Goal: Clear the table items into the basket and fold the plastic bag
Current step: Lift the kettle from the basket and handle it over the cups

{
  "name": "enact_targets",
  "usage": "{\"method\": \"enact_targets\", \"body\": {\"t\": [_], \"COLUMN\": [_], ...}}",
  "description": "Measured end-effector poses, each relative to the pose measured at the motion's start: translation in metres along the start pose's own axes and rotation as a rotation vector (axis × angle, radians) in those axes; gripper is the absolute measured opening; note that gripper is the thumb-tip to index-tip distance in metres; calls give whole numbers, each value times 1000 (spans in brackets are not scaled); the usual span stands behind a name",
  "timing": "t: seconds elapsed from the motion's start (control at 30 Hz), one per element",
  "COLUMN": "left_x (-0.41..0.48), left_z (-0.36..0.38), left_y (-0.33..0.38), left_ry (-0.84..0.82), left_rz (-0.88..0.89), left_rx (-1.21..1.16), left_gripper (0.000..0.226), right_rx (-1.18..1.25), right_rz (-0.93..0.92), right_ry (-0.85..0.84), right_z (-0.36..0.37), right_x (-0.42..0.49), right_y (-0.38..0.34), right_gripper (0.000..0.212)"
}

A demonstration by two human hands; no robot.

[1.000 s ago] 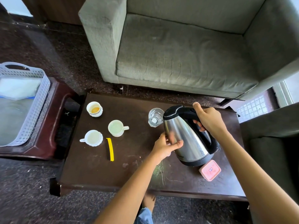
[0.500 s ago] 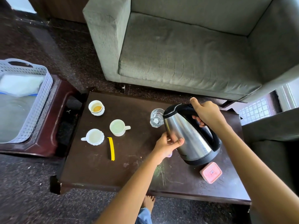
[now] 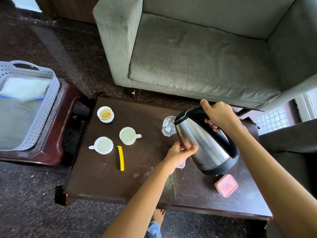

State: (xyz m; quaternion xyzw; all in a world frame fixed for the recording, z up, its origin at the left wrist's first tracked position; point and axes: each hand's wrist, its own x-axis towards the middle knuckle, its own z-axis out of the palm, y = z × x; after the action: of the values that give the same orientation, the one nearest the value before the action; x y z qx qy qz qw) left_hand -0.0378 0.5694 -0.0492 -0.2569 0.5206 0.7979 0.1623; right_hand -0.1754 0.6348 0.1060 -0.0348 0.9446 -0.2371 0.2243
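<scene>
Right hand (image 3: 217, 115) is wrapped round the handle of the kettle (image 3: 202, 146). Left hand (image 3: 180, 154) clasps its steel flank, evidently to steady the weight (contents unknown). The kettle hangs tilted over the right half of the table (image 3: 145, 182). The basket (image 3: 42, 107) stands left of the table, well apart.

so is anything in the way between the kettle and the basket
On the dark table, three white cups and a yellow strip lie between the steel kettle and the grey perforated basket; all low, so a high carry should clear them.
</scene>
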Motion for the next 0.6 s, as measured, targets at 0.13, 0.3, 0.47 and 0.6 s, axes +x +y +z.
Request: {"method": "enact_targets", "body": {"t": [0.13,0.3,0.47,0.6], "left_x": [0,0,-2,-7], "left_z": [0,0,1,4], "left_y": [3,5,9,12], "left_ry": [14,4,-11,-22], "left_rz": [1,-4,-33,-29], "left_rx": [24,52,-1,-7], "left_gripper": [66,68,55,74], "right_rx": [-37,-88,-113,-139], "right_rz": [6,9,7,-7], "right_ry": [-9,1,20,25], "right_z": [-1,0,0,0], "right_x": [2,1,3,4], "right_y": [-5,-10,-12,-12], "right_gripper": [68,67,68,69]}}
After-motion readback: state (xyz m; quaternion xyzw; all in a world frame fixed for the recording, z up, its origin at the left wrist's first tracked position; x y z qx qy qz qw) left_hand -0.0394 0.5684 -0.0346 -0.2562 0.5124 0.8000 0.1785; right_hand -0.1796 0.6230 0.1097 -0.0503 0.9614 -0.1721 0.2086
